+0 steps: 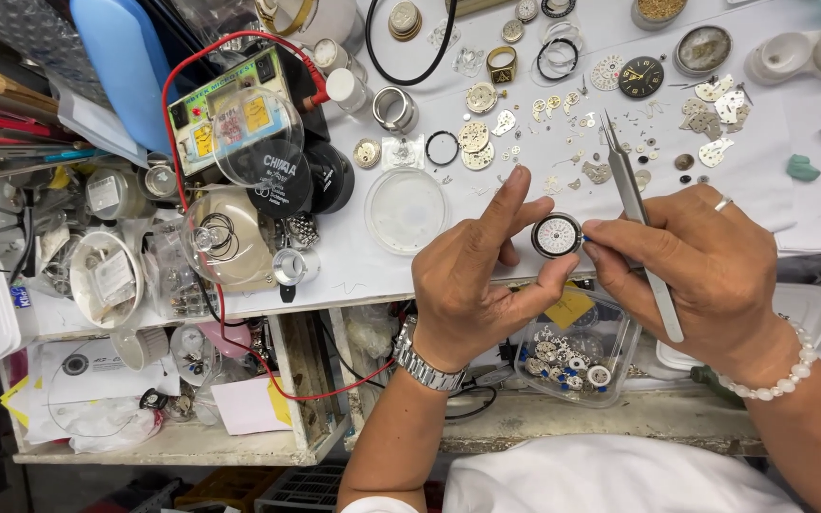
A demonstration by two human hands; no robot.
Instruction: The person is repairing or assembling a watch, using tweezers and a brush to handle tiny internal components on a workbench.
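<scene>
My left hand point(472, 280) holds a small round watch movement point(556, 236) with a white ringed face between thumb and forefinger, just above the bench's front edge. My right hand point(705, 266) touches the movement's right side with its fingertips and grips steel tweezers point(634, 204), whose points stick up toward the far side. A metal watch sits on my left wrist, a white bead bracelet on my right.
On the white bench top point(791, 161) lie many loose plates, gears and screws, a black dial point(640, 77), a clear round dish point(406, 211) and a black rubber ring point(442, 147). A meter with red leads point(235, 109) and cluttered jars stand left. A clear tub of parts point(572, 356) sits below.
</scene>
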